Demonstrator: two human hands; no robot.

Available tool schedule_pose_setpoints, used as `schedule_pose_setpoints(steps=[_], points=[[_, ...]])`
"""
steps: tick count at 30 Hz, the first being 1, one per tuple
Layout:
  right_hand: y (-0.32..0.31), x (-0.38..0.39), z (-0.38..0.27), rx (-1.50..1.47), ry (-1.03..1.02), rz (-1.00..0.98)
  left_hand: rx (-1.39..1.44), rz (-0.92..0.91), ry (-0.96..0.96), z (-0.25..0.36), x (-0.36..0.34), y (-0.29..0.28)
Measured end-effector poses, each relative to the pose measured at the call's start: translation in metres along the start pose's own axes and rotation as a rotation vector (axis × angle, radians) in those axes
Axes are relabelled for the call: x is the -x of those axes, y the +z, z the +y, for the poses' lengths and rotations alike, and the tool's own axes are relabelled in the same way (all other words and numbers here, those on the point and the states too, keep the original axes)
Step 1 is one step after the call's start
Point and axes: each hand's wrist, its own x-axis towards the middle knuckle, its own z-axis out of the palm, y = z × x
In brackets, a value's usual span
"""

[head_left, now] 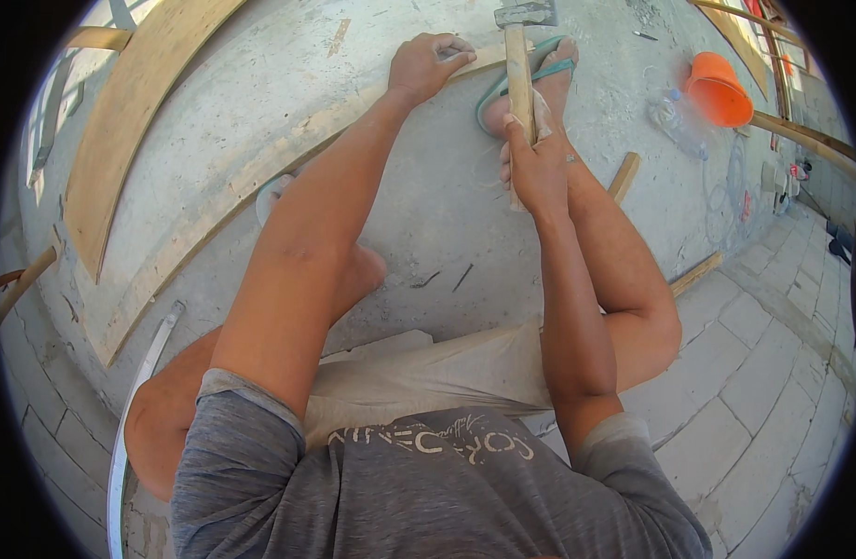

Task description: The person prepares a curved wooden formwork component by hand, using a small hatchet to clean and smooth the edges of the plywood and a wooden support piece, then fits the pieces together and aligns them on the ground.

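My right hand (542, 166) is wrapped round the wooden handle of a hammer (518, 79). The hammer stands head-up in the view, its grey metal head beyond my right foot in a green flip-flop (489, 93). A long, narrow wooden strip (225, 197) runs across the concrete floor from the lower left toward that foot. At the strip's far end is my left hand (426, 67), closed with thumb and forefinger pinched together. Whatever lies between those fingertips, if anything, is too small to make out.
A wide plywood sheet (121, 140) lies at the left. An orange bucket (720, 90) and a clear plastic bottle (678, 121) are at the right. Short wood offcuts (625, 177) lie beside my right leg. A metal straightedge (135, 410) rests near my left knee.
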Motion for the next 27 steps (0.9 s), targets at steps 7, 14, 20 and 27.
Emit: schedule_pose_setpoints(steps=[7,14,20,27], points=[[0.000,0.020,0.002,0.087,-0.019,0.055,-0.004,0.081,0.002,-0.003,-0.001,0.003],[-0.017,0.020,0.024,0.328,-0.188,0.015,-0.010,0.098,0.096,-0.003,-0.002,0.004],[-0.011,0.030,0.017,0.436,-0.372,0.112,-0.028,0.097,0.106,0.002,0.000,0.001],[-0.002,0.022,0.030,0.613,-0.145,0.038,-0.033,0.105,0.125,-0.001,0.000,0.002]])
